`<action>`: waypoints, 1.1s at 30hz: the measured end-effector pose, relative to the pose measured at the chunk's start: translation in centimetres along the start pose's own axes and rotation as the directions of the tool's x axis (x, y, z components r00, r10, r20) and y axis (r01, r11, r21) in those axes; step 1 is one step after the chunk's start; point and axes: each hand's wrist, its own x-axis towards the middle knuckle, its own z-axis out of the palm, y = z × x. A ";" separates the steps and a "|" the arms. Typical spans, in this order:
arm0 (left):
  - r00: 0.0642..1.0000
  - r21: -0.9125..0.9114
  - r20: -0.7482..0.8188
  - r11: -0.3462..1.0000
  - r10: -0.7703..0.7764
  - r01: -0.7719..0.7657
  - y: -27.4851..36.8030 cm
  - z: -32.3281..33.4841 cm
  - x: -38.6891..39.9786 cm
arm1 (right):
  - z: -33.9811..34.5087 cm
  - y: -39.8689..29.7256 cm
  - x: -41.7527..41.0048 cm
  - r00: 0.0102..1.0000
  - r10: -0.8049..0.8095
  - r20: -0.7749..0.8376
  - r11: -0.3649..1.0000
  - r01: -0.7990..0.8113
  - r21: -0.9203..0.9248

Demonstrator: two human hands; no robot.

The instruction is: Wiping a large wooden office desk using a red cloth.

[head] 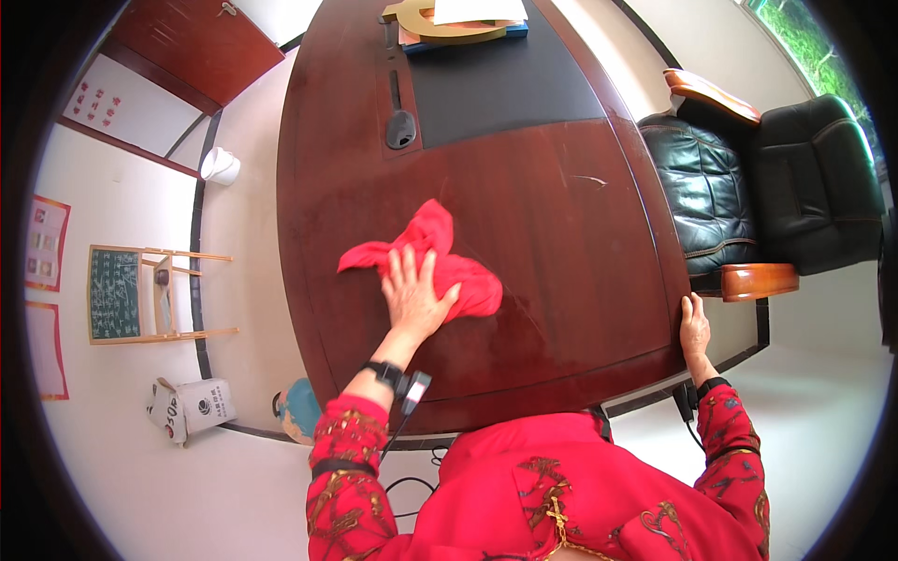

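My left hand point(412, 298) lies palm down with fingers spread on a crumpled red cloth point(473, 286). The cloth rests on a glossy dark red wooden desk point(526, 168), one corner trailing left and another folded toward the far side. Darker, wet-looking streaks show on the wood around it. At the desk's right edge is my right hand point(694, 326), its fingers laid along the rim; the palm side is hidden, so its grip is unclear. Both wrists wear black straps with small devices attached.
Across the desk are a black desk pad point(505, 84), a black oval fitting point(400, 130) and a gold-coloured holder point(421, 24) with papers. A black leather armchair point(701, 189) stands right. Left are a globe point(302, 410), a box point(200, 407), a chalkboard easel point(116, 294) and a white bucket point(221, 167).
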 end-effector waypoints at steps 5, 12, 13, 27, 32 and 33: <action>0.994 -0.019 -0.005 0.994 -0.105 0.105 3.4 -0.3 10.4 | -0.1 -1.0 0.2 0.999 -0.001 0.036 0.999 0.000 0.038; 0.998 -0.023 0.052 0.999 -0.022 0.023 7.2 0.1 8.0 | 0.4 -0.1 0.3 0.996 -0.084 -0.034 0.996 0.085 0.031; 0.993 0.001 0.032 0.994 0.113 -0.113 7.9 0.6 5.6 | 0.1 -0.4 0.3 0.999 -0.044 -0.003 0.999 0.045 0.017; 0.904 -0.032 -0.079 0.905 0.420 -0.423 5.1 0.9 -1.3 | -0.5 -0.5 0.0 1.000 -0.018 -0.017 0.999 0.019 0.039; 0.999 -0.058 -0.013 0.998 0.035 -0.036 14.2 2.1 8.2 | 0.2 -1.4 0.3 1.000 -0.012 0.020 0.998 0.011 0.058; 1.000 -0.051 -0.009 0.998 0.030 -0.031 16.3 2.2 8.3 | 0.4 -1.2 0.4 1.000 -0.007 0.026 0.997 0.005 0.072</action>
